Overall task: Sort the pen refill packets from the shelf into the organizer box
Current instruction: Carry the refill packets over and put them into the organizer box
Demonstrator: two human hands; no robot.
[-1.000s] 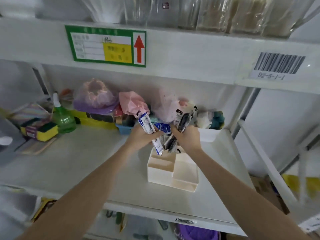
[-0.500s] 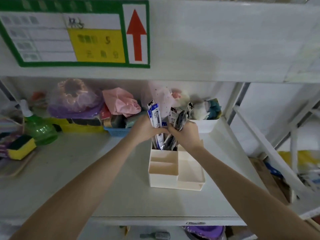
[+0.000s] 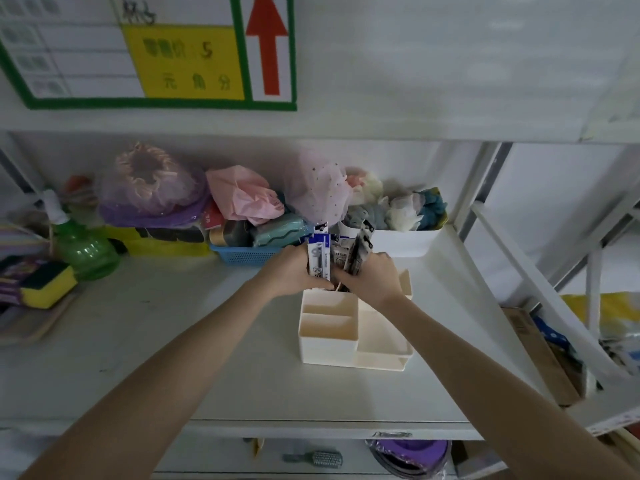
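A cream organizer box [image 3: 329, 344] with several compartments stands on the white shelf [image 3: 138, 341], right of centre. Both my hands are over its back compartment. My left hand [image 3: 294, 271] grips a blue-and-white refill packet [image 3: 320, 254], held upright. My right hand [image 3: 372, 275] grips a bunch of black-and-white refill packets [image 3: 360, 251], also upright. The packets' lower ends reach down into the back compartment, hidden by my hands. The front compartments show nothing inside.
Behind the box stand a white bin [image 3: 398, 240] of fluffy items and a blue basket [image 3: 246, 254]. Pink and purple bags [image 3: 152, 188] fill the back. A green spray bottle [image 3: 83, 247] and a yellow sponge [image 3: 48, 285] sit at the left. The upper shelf's front edge, with a price label [image 3: 152, 50], hangs close overhead.
Both hands have lowered the packets from above the box down into its back compartment, and brought them closer together and upright. The camera has moved in toward the shelf.
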